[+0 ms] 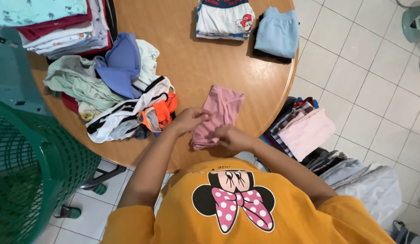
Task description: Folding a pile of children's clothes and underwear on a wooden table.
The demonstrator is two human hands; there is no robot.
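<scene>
A round wooden table (196, 68) is noted, bearing a pile of unfolded clothes (119, 95). At its near edge lies a small pink garment (221, 110), judged light, limp and best pinched at the hems. It is gripped by the left hand (189, 119) at its left edge and the right hand (232, 138) at its near end, fingers closed on cloth.

Bright even light, glare on table (246, 68), edges perhaps warped.

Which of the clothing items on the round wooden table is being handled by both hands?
The small pink cloth garment at the table's near edge: the left hand and right hand both grip it. The other clothes lie untouched.
</scene>
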